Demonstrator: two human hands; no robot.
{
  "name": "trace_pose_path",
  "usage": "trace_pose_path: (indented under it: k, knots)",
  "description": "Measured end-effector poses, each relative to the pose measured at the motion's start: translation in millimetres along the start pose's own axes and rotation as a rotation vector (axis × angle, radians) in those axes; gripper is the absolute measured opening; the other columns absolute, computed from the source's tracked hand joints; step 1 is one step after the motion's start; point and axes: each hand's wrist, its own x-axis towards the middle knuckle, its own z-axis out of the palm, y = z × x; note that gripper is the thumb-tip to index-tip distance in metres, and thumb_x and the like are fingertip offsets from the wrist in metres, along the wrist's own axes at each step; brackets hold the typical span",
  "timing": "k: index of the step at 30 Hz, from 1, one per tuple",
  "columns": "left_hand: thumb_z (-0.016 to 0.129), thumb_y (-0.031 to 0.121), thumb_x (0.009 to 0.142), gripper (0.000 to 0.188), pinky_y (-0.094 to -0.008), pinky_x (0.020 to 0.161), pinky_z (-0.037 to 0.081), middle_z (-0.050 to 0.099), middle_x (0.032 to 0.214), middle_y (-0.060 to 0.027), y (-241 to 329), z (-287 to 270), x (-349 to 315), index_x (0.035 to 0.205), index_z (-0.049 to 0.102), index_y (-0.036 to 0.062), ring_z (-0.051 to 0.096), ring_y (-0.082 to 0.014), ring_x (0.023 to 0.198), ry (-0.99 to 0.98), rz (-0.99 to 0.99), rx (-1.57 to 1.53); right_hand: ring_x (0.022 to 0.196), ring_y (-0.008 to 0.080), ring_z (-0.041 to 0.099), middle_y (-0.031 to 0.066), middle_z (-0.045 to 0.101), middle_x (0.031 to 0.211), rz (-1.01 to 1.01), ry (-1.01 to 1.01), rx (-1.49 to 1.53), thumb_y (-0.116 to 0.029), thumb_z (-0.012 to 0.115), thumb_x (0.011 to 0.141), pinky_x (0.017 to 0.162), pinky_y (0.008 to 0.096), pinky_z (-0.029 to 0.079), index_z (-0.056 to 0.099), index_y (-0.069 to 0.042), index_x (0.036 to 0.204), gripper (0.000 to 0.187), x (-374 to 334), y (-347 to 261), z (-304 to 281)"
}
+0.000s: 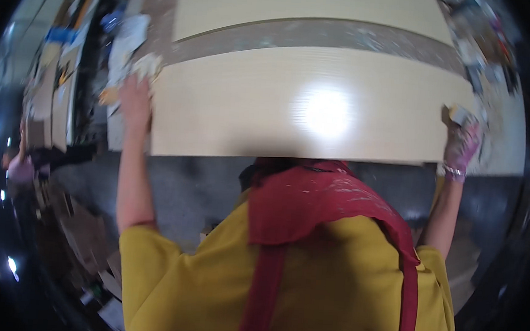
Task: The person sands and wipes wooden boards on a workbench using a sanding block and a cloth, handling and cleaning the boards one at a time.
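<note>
A long pale wood-grain panel point(238, 108) lies across the bench in front of me, with a bright glare on its surface. At the panel's left end is my bare left hand point(136, 104), its fingers stretched forward along the edge. Just beyond those fingertips sits a crumpled whitish cloth point(148, 66); whether they touch it is unclear. My right hand point(463, 145), in a pink-stained whitish glove, is closed round a small pale block point(459, 114) at the panel's right end. The block's exact kind is too blurred to tell.
A second pale panel point(313, 6) lies farther back, beyond a strip of smeared brown bench top point(323, 35). Cluttered items point(479, 39) stand at the far right. Cardboard pieces point(79, 226) lie at lower left. Another person point(24, 167) is at the far left.
</note>
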Motion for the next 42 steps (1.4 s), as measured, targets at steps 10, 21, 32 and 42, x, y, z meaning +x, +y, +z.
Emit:
trace_pose_path:
  k: [10,21,32,42]
  knots:
    - [0.062,0.026,0.077,0.051,-0.0427,0.09,0.034,0.046,0.129,-0.013,305,-7,-156,0.126,0.052,0.0156,0.047,-0.031,0.107,-0.07,0.811,-0.141,0.103,0.0183,0.054,0.011,0.057,0.109,0.369,0.181,0.99,-0.026,0.049,0.091,0.086,0.0337,0.046,0.05,-0.001,0.116,0.035,-18,17,-40]
    - [0.057,0.02,0.08,0.028,-0.0421,0.075,0.046,0.059,0.098,-0.0072,629,15,-160,0.108,0.06,0.0175,0.056,-0.0294,0.085,-0.382,1.403,-0.662,0.093,0.0254,0.056,0.0155,0.057,0.107,0.482,0.473,1.552,-0.032,0.048,0.092,0.08,0.0367,0.047,0.048,0.001,0.118,0.042,-66,73,-157]
    - [0.062,0.035,0.08,0.037,-0.0388,0.068,0.046,0.058,0.096,-0.0133,540,27,-48,0.095,0.059,0.0012,0.058,-0.0288,0.081,-0.249,0.757,-0.579,0.086,0.017,0.058,0.0098,0.058,0.103,0.632,0.315,0.966,-0.017,0.051,0.091,0.07,0.0279,0.049,0.048,0.0,0.118,0.032,9,82,-147]
    - [0.064,0.018,0.068,0.039,-0.04,0.07,0.044,0.056,0.098,-0.0115,517,30,-69,0.106,0.059,0.0096,0.057,-0.0282,0.081,0.02,0.837,-0.5,0.085,0.0168,0.059,0.0096,0.062,0.092,0.17,-0.305,0.44,-0.018,0.059,0.082,0.076,0.0263,0.045,0.051,0.002,0.115,0.04,150,111,-38]
